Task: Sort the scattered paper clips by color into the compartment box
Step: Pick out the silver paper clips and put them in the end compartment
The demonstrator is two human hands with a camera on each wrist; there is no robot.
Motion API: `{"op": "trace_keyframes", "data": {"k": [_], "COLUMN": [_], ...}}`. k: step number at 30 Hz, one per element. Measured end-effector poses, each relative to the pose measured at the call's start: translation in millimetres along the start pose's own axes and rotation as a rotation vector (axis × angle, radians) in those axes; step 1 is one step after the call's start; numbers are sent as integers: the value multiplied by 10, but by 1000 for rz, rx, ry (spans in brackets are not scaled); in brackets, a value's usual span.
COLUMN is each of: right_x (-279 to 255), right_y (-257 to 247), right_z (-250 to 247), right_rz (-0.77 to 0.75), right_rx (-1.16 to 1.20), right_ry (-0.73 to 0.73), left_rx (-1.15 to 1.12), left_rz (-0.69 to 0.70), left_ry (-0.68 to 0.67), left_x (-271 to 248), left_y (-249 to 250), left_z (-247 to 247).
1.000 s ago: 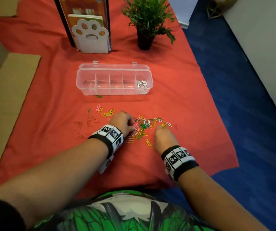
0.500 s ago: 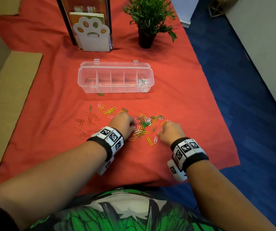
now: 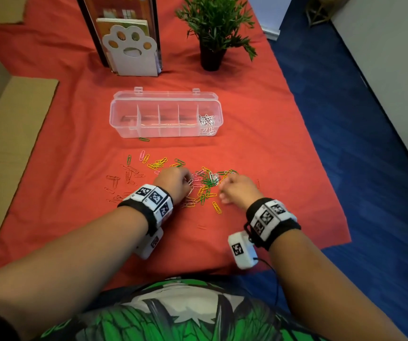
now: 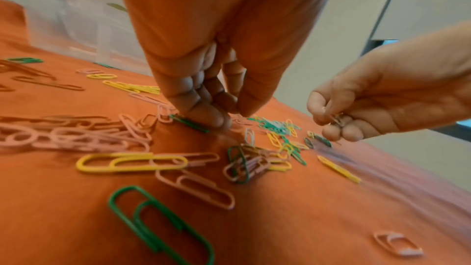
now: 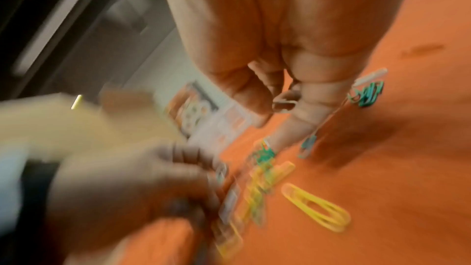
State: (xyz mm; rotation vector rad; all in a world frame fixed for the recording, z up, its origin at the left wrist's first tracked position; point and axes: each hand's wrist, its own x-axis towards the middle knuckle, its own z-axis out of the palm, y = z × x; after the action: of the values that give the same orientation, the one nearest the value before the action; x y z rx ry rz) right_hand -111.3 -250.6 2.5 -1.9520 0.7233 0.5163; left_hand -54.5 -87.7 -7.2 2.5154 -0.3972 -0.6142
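A clear compartment box (image 3: 166, 127) stands open on the red cloth, with white clips (image 3: 206, 121) in its rightmost compartment. Green, yellow, pink and white paper clips (image 3: 206, 184) lie scattered in front of it. My left hand (image 3: 173, 180) is at the pile's left side, its bunched fingertips (image 4: 216, 120) pinching down at a pale clip beside a green clip (image 4: 190, 124). My right hand (image 3: 237, 188) hovers just right of the pile, with a few whitish clips (image 4: 336, 120) pinched between its thumb and fingers (image 4: 331, 132). The right wrist view is blurred.
Red clips (image 3: 124, 178) lie spread to the left of my left hand. A potted plant (image 3: 212, 33) and a paw-shaped holder (image 3: 130, 52) stand behind the box. Cardboard (image 3: 8, 143) lies at the left. The cloth (image 3: 272, 156) ends at the right over blue floor (image 3: 370, 143).
My right hand has drawn in toward the pile and rolled so its wrist camera shows. A white clip that lay beside it is gone from the cloth. My left hand stays at the pile.
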Motion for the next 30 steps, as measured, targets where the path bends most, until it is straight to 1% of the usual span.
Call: {"op": "trace_keyframes", "data": {"k": [1, 2, 3, 4, 5, 7, 9, 11, 12, 14, 15, 17, 18, 20, 24, 26, 28, 30], "right_x": [26, 62, 94, 124, 165, 266, 345, 401, 403, 390, 378, 378, 400, 435, 498, 475, 445, 449], "right_y": [-44, -76, -109, -132, -143, -152, -148, -118, -108, -105, -108, -116, -113, -109, -52, -32, -24, 9], "right_z": [-41, -86, -133, -170, -197, -209, -144, -20, 42, 123, 142, 124, 102, 12, -194, -264, -336, -389], "right_rz": [58, 82, 79, 54, 19, -67, -107, -166, -212, -276, -293, -291, -285, -248, -111, -55, -6, 32], "right_rx": [205, 333, 365, 336, 218, -162, -515, -714, -766, -785, -785, -757, -706, -504, 92, 391, 647, 762], "right_ry": [-10, -1, 7, 14, 30, 90, 139, 176, 203, 223, 206, 166, 151, 138, 129, 65, 29, 38], "left_rx": [-45, -107, -186, -282, -383, -543, -608, -622, -563, -247, -73, 146, 221, 307, 357, 383, 335, 138], "left_rz": [-21, -55, -92, -135, -167, -222, -259, -280, -271, -225, -196, -108, -68, -26, -1, 15, 3, -69], "left_ry": [8, 6, 5, -7, -22, -58, -83, -113, -123, -105, -72, -37, -46, -81, -118, -137, -125, -112], "left_x": [-2, 8, 22, 54, 77, 131, 178, 198, 198, 170, 137, 95, 85, 79, 110, 96, 110, 130], "left_y": [5, 9, 16, 12, 17, 9, 16, 68, 98, 143, 144, 101, 74, 30, 1, 31, 43, 78], "left_z": [-25, -36, -45, -39, -40, -27, -25, -28, -30, -46, -48, -18, 5, 37, 68, 78, 68, 0]}}
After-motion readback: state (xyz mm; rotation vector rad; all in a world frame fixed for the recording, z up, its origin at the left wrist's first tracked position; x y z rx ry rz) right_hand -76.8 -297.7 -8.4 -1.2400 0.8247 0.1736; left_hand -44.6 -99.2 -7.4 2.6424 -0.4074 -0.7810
